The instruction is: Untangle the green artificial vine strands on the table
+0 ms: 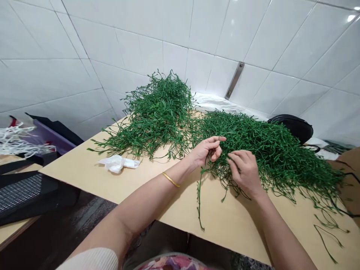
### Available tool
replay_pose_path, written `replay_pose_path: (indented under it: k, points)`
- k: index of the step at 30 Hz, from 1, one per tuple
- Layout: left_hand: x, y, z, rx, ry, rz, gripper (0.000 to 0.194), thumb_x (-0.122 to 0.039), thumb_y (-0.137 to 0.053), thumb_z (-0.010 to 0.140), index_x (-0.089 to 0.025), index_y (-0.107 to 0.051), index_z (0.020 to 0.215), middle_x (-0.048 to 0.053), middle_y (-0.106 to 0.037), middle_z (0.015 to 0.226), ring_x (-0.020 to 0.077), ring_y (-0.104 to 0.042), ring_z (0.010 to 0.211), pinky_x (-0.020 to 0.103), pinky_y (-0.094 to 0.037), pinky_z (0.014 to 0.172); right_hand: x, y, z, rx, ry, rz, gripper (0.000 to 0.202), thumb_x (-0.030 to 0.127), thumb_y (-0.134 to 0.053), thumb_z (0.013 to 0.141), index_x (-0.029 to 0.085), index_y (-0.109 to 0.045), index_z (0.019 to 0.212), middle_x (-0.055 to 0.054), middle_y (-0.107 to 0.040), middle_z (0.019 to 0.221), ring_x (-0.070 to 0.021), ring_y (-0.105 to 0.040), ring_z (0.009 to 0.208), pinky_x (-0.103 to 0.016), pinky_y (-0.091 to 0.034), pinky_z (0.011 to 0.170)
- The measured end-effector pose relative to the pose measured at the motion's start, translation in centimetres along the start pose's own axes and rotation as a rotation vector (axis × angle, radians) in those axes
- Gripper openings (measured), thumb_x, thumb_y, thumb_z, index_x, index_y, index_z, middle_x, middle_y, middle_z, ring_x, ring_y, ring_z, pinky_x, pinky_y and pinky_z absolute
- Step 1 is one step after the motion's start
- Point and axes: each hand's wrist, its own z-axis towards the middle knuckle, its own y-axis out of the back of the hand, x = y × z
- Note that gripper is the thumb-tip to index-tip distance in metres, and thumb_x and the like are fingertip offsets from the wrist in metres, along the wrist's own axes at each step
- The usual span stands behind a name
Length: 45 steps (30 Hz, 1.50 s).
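Note:
My left hand (206, 152) is closed in a loose pinch on a green artificial plant stem (199, 198), whose budded length trails below it over the table. Its index finger points right, toward the pile. Just to the right, my right hand (245, 172) has its thumb and fingertips drawn together at the front edge of a wide pile of green artificial stems (253, 138). What those fingertips hold, if anything, is too small to make out. Behind my left forearm rises a second, taller heap of green stems (160, 108).
Crumpled white tissue (116, 163) lies left on the wooden table (92, 172). A black rounded object (294, 127) stands behind the pile at right, a cardboard box (347, 168) beyond its right end. White stems (19, 140) sit at far left. A tiled wall (146, 30) closes the back.

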Motion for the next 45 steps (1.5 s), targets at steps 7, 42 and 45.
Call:
replay_pose_path:
  k: [7,42,45]
  points:
    - [2.2,-1.4,-0.4,0.070,0.177,0.143,0.026,-0.029,-0.055,0.076,-0.014,-0.053,0.098,0.001,-0.060,0.057,0.0068,-0.050,0.041,0.017,-0.037,0.042,-0.2,0.5,-0.1,-0.201,-0.540,0.394,0.025,0.035,-0.044,0.086,0.017,-0.061,0.080,-0.004,-0.061,0.073,-0.0153,-0.055,0.067,-0.029,-0.043,0.062]
    - [2.9,-2.9,-0.5,-0.100,0.131,0.355,0.014,-0.023,-0.055,0.072,-0.012,-0.056,0.081,0.002,-0.056,0.069,0.0067,-0.052,0.056,0.017,-0.040,0.048,-1.1,-0.7,-1.1,0.005,0.027,-0.150,0.021,0.018,-0.038,0.086,0.016,-0.053,0.102,-0.008,-0.055,0.080,-0.0220,-0.045,0.082,-0.036,-0.034,0.077]
    - [2.7,-3.1,-0.5,-0.106,0.128,0.422,0.012,-0.022,-0.049,0.075,-0.012,-0.055,0.077,-0.002,-0.049,0.058,0.0026,-0.038,0.044,0.016,-0.025,0.041,-0.9,-0.8,-1.1,-0.010,0.033,-0.127,0.020,0.016,-0.037,0.086,0.016,-0.052,0.100,-0.007,-0.054,0.078,-0.0211,-0.045,0.080,-0.035,-0.035,0.077]
